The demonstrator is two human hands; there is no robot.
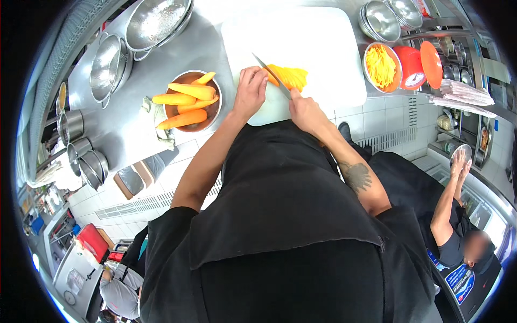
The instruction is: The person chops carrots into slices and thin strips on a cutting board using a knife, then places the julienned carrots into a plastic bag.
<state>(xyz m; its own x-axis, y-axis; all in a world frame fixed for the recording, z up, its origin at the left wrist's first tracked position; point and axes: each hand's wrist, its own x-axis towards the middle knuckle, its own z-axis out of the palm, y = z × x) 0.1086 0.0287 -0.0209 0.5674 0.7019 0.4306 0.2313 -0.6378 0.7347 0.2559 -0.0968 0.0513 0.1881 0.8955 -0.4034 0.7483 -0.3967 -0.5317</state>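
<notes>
On a white cutting board [323, 48] lies a fan of thin carrot slices [294, 77]. My right hand [307, 113] grips a kitchen knife [271, 73], its blade slanting across the carrot just left of the slices. The fingers of my left hand [249, 91] are bent over the uncut end of the carrot [270, 76], close to the blade. Left of the board, a metal bowl [218, 105] holds several peeled carrots [192, 91]. At the board's right edge, another bowl [400, 76] is filled with carrot strips [379, 66].
Metal colanders [109, 68] stand at the left of the steel table [121, 137], with a cloth [155, 121] by the carrot bowl. Stacked metal bowls [379, 22] and a red kitchen scale [410, 68] are at the right. One co-worker [448, 218] is at right, another [121, 288] at lower left.
</notes>
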